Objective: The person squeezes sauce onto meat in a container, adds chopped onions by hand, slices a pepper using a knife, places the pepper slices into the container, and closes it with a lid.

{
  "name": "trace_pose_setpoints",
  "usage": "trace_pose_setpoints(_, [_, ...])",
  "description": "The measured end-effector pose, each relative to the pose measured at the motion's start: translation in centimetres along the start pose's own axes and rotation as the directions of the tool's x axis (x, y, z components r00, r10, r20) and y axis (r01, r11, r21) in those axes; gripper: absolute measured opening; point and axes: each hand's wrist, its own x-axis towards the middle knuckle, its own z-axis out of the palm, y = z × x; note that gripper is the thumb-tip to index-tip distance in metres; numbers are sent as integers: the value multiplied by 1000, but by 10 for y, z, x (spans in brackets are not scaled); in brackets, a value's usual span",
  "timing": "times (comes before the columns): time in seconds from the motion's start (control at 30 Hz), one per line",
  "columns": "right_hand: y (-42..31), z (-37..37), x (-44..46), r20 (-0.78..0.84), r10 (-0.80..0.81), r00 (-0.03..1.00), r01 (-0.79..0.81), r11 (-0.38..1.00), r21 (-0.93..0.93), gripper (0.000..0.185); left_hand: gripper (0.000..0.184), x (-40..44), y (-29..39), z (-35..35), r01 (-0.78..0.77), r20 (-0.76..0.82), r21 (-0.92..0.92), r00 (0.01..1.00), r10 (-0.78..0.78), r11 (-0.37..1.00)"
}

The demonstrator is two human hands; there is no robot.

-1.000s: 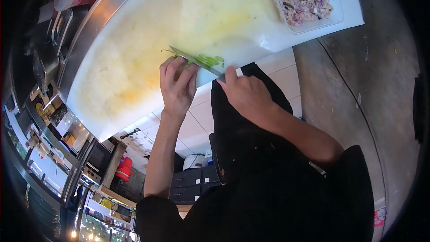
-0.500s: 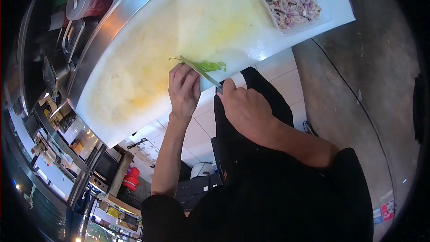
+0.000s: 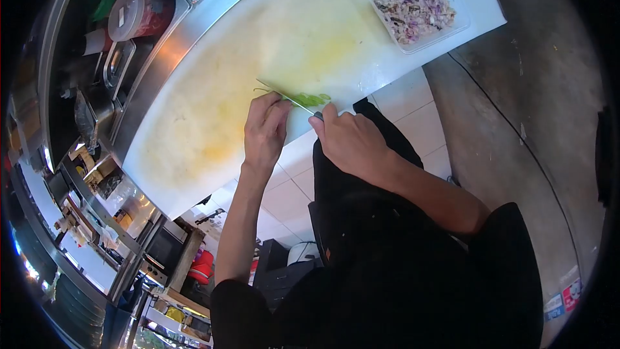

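A knife (image 3: pixel 294 101) is in my right hand (image 3: pixel 352 139), its thin blade pointing up and left across the white board (image 3: pixel 213 84). My left hand (image 3: pixel 263 130) is closed on a green vegetable, mostly hidden under the fingers; a thin stem pokes out past the fingertips. The blade is right beside those fingertips. Green slices (image 3: pixel 313 99) lie on the board, on the right side of the blade, near the board's front edge.
A clear plastic container (image 3: pixel 420 13) of chopped purple and white pieces stands at the board's right end. Behind the board runs a metal edge (image 3: pixel 169 52), with a lidded tub (image 3: pixel 127 16) beyond it. A black cable (image 3: pixel 516 132) lies on the floor.
The view has shifted, so the board and hands sit differently in it. The blade has turned more edge-on. Both hands keep their hold.
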Motion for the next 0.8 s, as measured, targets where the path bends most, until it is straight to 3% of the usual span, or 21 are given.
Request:
trace_pose_setpoints(0.17, [-14, -22, -18, 61, 35, 998, -34, 999, -28, 32, 26, 1, -3, 0, -58, 3, 24, 998, 58, 998])
trace_pose_setpoints(0.27, [-1, 0, -16, 26, 54, 998, -52, 996, -73, 33, 26, -1, -8, 4, -56, -17, -18, 998, 56, 998])
trace_pose_setpoints(0.33, [20, 35, -5, -47, -19, 999, 15, 997, -69, 34, 26, -2, -10, 5, -65, -30, -7, 997, 64, 998])
trace_pose_setpoints(0.47, [-3, 16, -9, -164, -34, 986, 15, 993, -117, 35, 26, 8, -7, 1, -78, -7, 12, 997, 78, 997])
trace_pose_setpoints(0.6, [-6, 16, -16, -75, 41, 996, -48, 995, -85, 35, 25, -3, -9, 3, -83, -17, 5, 996, 83, 997])
trace_pose_setpoints(0.67, [5, 40, -3, -149, -24, 989, 13, 997, -75, 35, 25, -2, -9, 6, -86, -33, 12, 996, 87, 996])
trace_pose_setpoints(0.8, [-7, 25, 1, -169, -2, 986, -9, 998, -66, 34, 24, 1, -9, 3, -111, -54, 18, 992, 111, 994])
